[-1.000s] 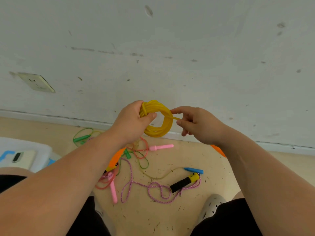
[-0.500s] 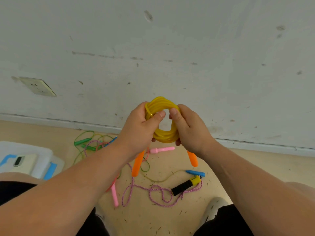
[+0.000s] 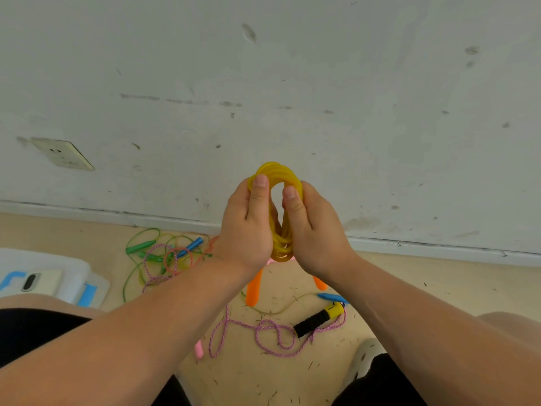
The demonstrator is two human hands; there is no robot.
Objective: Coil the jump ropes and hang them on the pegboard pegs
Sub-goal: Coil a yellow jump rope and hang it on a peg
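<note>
Phone [image 3: 30, 281] is lying on a white plastic box [image 3: 73, 266] at left; socket [image 3: 63, 153] is sitting on the wall [image 3: 380, 98]; specks are littering the floor [image 3: 439, 276].

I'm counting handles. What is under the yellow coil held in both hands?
Below the yellow coil: one orange handle, a second orange handle, a pink bit. The left hand and right hand cover their upper ends.

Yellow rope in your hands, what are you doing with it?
A person is holding a yellow rope, wound into a tight coil, up in front of the wall. The left hand and the right hand each grip one side, and its orange handles dangle below. A pink rope and a green rope lie tangled on the floor. No pegboard is in view.
</note>
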